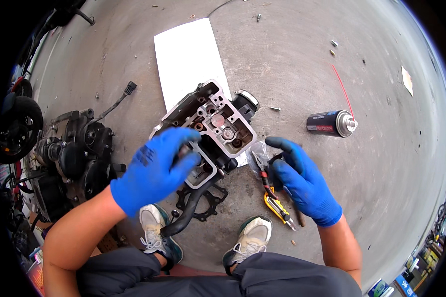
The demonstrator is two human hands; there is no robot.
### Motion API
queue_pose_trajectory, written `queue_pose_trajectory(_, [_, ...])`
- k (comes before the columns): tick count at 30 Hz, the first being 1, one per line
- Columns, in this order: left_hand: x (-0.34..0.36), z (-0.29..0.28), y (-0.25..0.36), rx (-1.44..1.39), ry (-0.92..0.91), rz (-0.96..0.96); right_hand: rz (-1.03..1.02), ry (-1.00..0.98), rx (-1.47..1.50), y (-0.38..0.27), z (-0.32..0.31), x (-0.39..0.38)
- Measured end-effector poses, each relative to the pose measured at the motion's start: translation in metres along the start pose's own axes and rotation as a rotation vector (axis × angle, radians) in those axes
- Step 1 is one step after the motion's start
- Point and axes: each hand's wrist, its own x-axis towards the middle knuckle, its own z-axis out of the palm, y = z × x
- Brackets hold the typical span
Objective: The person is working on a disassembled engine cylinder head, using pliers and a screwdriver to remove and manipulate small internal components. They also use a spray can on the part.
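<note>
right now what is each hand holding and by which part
Left hand grips the engine cylinder head at its near edge. Right hand rests on pliers; a firm hold cannot be told.

one camera sits on the person's head. it looks steeply down, close over the concrete floor and both knees.

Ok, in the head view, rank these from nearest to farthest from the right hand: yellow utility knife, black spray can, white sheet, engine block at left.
From the right hand:
1. Yellow utility knife, just beside and below the hand.
2. Black spray can, lying up and to the right.
3. White sheet, farther up, on the left.
4. Engine block, far left.
</note>
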Motion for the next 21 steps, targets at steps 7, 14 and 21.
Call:
queue_pose_trajectory(7, [0.048, 0.011, -0.055, -0.007, 0.588, -0.038, -0.625, -0.067, -1.097, -0.023, 0.018, 0.064])
queue_pose_trajectory(14, [0.055, 0.034, -0.058, 0.073, 0.741, -0.083, -0.710, -0.032, -1.364, -0.010, 0.038, 0.072])
queue_pose_trajectory(21, [0.056, 0.035, -0.060, 0.049, 0.738, -0.060, -0.697, 0.105, -1.134, -0.003, 0.031, 0.062])
